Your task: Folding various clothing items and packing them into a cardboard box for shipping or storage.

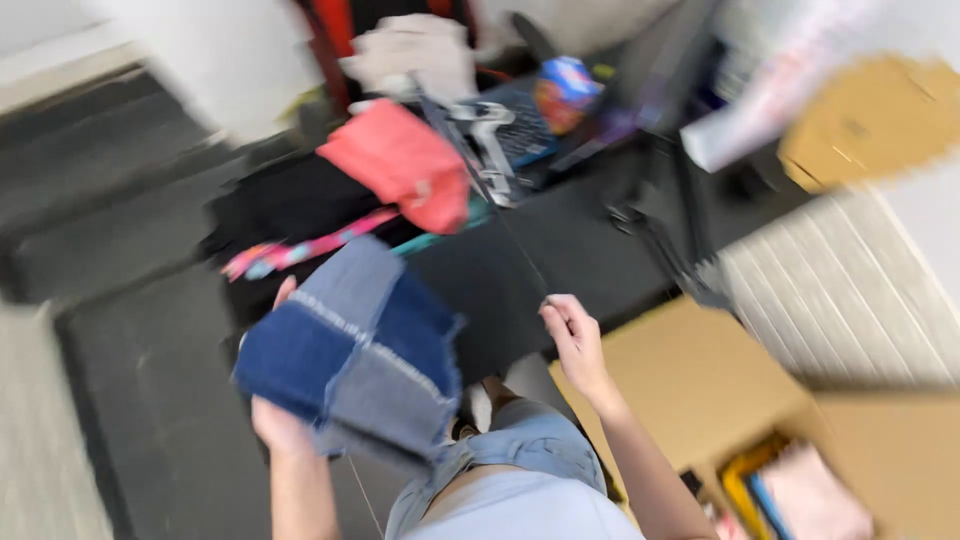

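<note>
1. frame is motion-blurred, small detail hard to tell.
2. left hand (pixel 283 420) holds up a denim patchwork piece (pixel 352 352) from below, fingers wrapped behind it; patches in dark blue and grey-blue with frayed edges.
3. the patchwork hangs in the air in front of the person, above the lap, lower centre of view, near the front edge of the dark surface (pixel 520 260).
4. right hand (pixel 572 338) is raised just right of the patchwork, fingers pinched narrow on a thin thread (pixel 510 235) running up and left toward the clutter; apart from the fabric.
5. whether the thread joins the patchwork: cannot tell.
6. on the surface behind: red-pink cloth (pixel 405 165), a multicoloured patterned strip (pixel 300 250) left of it, a pale cloth heap (pixel 415 50), a metallic grey tool-like object (pixel 490 140), a blue-and-orange round object (pixel 565 90).
7. cardboard box (pixel 690 390) sits right of the person's arm, open at lower right with yellow and pink items inside.
8. person wears light denim shorts (pixel 530 450).
</note>
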